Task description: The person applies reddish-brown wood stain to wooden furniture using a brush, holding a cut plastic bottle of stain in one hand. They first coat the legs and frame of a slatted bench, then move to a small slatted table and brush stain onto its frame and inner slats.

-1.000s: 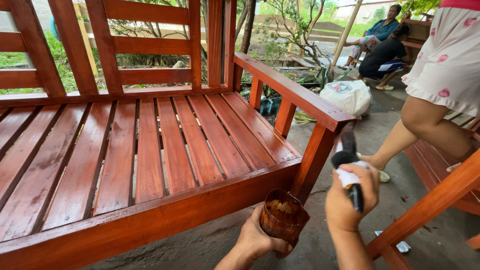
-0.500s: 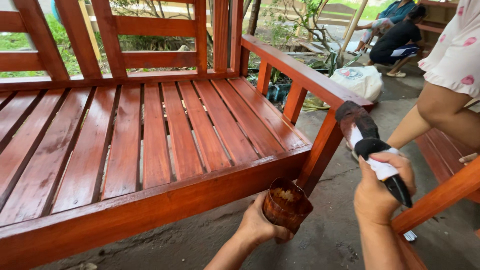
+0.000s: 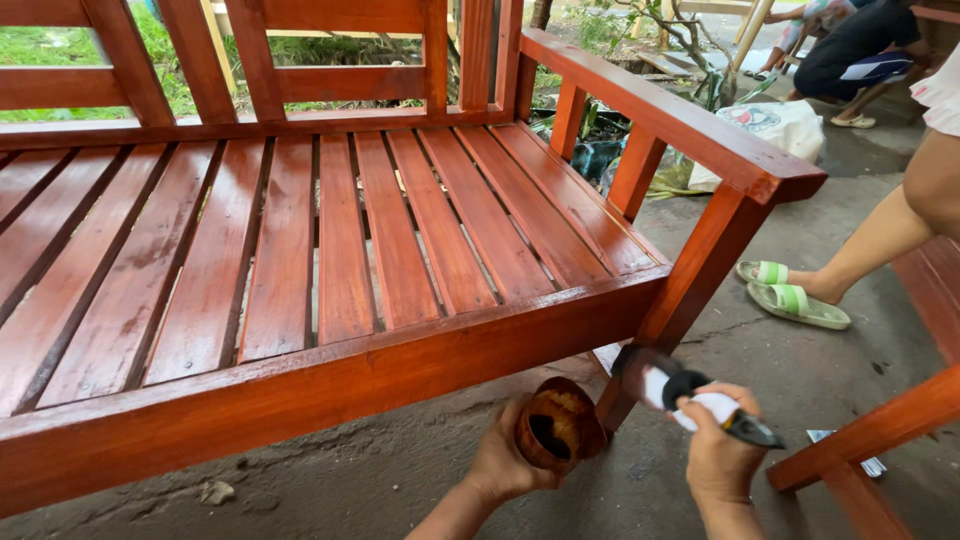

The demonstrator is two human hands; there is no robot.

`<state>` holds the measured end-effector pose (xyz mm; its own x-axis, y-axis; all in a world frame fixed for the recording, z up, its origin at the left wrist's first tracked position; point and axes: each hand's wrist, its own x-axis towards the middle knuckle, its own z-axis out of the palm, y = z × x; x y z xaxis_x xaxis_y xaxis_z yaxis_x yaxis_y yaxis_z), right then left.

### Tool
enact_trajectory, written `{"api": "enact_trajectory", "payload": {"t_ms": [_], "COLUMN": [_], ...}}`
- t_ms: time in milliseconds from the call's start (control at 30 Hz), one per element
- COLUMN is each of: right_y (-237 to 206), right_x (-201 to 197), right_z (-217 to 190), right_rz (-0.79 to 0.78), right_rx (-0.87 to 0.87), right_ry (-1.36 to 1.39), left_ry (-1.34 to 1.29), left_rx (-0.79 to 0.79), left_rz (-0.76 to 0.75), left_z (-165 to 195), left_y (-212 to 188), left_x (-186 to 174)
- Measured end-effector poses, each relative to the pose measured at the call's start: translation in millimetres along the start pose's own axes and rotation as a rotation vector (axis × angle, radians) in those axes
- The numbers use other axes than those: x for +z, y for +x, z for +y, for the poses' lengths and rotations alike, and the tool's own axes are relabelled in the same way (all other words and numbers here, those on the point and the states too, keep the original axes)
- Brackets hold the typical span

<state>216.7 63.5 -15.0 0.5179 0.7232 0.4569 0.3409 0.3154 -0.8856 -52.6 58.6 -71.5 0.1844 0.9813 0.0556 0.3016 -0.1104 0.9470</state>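
Left hand (image 3: 497, 465): we grip the stained cup (image 3: 558, 427) low beside the bench's front leg (image 3: 690, 290); fingers wrapped round it
Right hand (image 3: 718, 455): our fingers close on the brush (image 3: 680, 392); bristles near the leg

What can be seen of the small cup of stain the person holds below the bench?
The cup is a small round container, its outside smeared brown with stain. It is tilted so its mouth faces the camera, showing a dark pool of liquid inside. The left hand grips it from the left and below, above the concrete ground, just under the bench's front rail near the corner leg. The brush in the right hand is beside it, apart.
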Motion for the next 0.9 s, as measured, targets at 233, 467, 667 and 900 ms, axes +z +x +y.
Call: {"api": "enact_trajectory", "payload": {"t_ms": [233,467,667,900], "right_y": [-34,8,1,2], "right_x": [30,37,49,82], "right_z": [40,65,93,107], "right_rz": [-0.799,-1.154,-1.074,-0.837], "right_rx": [-0.644,-0.804,-0.847,-0.97], "right_ry": [-0.536,-0.837,-0.907,-0.815], "left_ry": [0.065,0.135,0.058,-0.09], "left_rx": [0.048,0.082,-0.079,0.02], "left_rz": [0.005,0.1,0.175,0.413], "left_z": [-35,-72,-76,-89], "left_y": [-12,-17,-21,-14], "left_x": [1,-6,-3,20]}}
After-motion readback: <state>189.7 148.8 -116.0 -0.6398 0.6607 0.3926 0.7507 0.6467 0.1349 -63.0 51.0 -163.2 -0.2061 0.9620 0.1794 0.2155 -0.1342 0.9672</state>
